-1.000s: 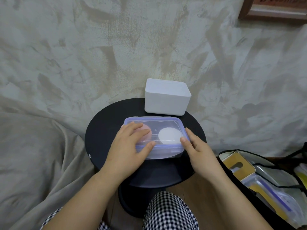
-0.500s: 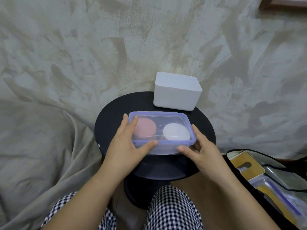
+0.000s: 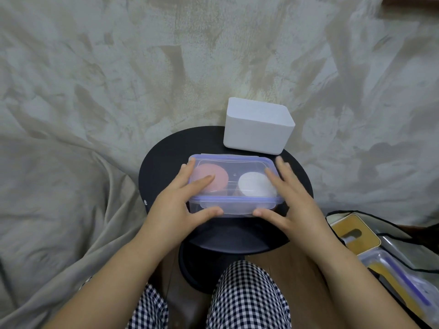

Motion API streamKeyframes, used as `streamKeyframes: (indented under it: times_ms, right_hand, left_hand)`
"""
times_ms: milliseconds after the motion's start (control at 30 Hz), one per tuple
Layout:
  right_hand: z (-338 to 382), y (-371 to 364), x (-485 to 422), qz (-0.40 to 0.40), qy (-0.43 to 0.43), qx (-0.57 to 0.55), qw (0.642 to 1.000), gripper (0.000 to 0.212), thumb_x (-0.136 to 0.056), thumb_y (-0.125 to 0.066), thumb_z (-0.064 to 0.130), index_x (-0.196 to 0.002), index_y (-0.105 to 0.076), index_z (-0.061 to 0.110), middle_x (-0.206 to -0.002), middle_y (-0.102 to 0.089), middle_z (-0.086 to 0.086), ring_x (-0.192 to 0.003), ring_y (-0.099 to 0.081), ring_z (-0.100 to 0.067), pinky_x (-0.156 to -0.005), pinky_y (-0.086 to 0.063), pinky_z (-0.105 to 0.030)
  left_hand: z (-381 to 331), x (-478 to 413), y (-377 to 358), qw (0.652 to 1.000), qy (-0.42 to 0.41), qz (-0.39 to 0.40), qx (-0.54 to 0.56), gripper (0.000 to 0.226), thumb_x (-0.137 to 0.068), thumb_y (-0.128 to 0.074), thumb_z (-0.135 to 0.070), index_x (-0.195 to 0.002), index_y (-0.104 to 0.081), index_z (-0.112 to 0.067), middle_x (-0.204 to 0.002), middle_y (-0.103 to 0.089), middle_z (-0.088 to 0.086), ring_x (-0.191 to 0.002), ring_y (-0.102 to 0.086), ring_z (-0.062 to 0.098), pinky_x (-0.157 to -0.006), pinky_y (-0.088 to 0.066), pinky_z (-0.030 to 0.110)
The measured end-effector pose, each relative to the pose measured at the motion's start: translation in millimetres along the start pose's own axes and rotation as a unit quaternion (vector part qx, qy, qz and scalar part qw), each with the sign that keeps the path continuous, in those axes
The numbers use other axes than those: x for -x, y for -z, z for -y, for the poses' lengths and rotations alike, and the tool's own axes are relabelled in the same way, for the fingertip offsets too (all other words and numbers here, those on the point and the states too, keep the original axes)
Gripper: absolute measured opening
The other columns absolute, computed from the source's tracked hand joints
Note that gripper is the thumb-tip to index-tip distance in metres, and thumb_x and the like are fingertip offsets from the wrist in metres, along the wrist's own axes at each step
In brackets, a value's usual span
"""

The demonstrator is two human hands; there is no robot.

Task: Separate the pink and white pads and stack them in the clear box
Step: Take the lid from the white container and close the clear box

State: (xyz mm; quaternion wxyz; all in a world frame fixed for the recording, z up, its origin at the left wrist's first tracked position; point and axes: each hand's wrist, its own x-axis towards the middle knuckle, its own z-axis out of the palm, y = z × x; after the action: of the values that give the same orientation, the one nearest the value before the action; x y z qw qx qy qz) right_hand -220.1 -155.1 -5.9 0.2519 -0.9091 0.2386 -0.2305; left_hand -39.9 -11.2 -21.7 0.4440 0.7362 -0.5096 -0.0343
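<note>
A mottled grey-and-beige wall [image 3: 118, 67] fills the background, with a soft, creased grey blanket [image 3: 59, 186] slumped at 9 o'clock. In front of it stands a round, matt black desk [image 3: 164, 157], with checked trousers [image 3: 247, 295] at 6 o'clock below it. A smooth white box [image 3: 257, 129] with rounded corners sits at the desk's 1 o'clock edge. The clear box [image 3: 234, 167] lies at the middle of the desk, a see-through plastic rectangle with a purple-rimmed lid on it. The left hand [image 3: 175, 203] holds its 8 o'clock corner, fingers spread flat on the lid and thumb against the near wall. The right hand [image 3: 294, 200] holds the 4 o'clock corner the same way. Inside, a round pink pad [image 3: 217, 176] lies toward 9 o'clock, part under the left fingers. A round white pad [image 3: 253, 186] lies toward 3 o'clock beside it.
</note>
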Motion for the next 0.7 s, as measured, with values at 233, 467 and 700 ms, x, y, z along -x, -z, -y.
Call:
streamKeyframes:
  times_ms: [233, 467, 700]
  right_hand:
    - [-11.9, -7.2, -7.0, -0.041, 0.067, 0.037, 0.996, 0.068, -0.072, -0.061, 0.053, -0.131, -0.05, 0.021, -0.136, -0.038, 0.02, -0.134, -0.027, -0.001, -0.109, -0.014, -0.007]
    - [-14.0, -12.1, -7.9, -0.083, 0.089, 0.085, 0.989, 0.058, -0.077, -0.053, 0.051, -0.124, -0.058, 0.018, -0.13, -0.05, 0.011, -0.128, -0.041, -0.008, -0.109, -0.024, -0.014]
    - [5.0, 13.1, -27.4, 0.018, 0.038, 0.054, 0.998, 0.069, -0.072, -0.051, 0.072, -0.126, -0.055, 0.029, -0.13, -0.044, 0.022, -0.127, -0.033, 0.0, -0.107, -0.021, -0.012]
  left_hand:
    - [2.0, 1.5, -4.2, 0.988, -0.072, -0.017, -0.133, 0.058, -0.072, -0.053, -0.054, -0.11, -0.068, -0.014, -0.129, -0.055, 0.01, -0.122, -0.047, 0.036, -0.093, -0.039, 0.034]
    - [2.3, 0.5, -6.9, 0.983, -0.084, -0.039, -0.16, 0.061, -0.085, -0.037, -0.06, -0.103, -0.071, -0.012, -0.119, -0.063, 0.014, -0.112, -0.057, 0.039, -0.09, -0.043, 0.037]
    - [3.2, 2.4, -3.7, 0.989, -0.069, -0.022, -0.129, 0.052, -0.071, -0.056, -0.054, -0.107, -0.069, -0.019, -0.123, -0.061, 0.005, -0.117, -0.055, 0.033, -0.097, -0.041, 0.047]
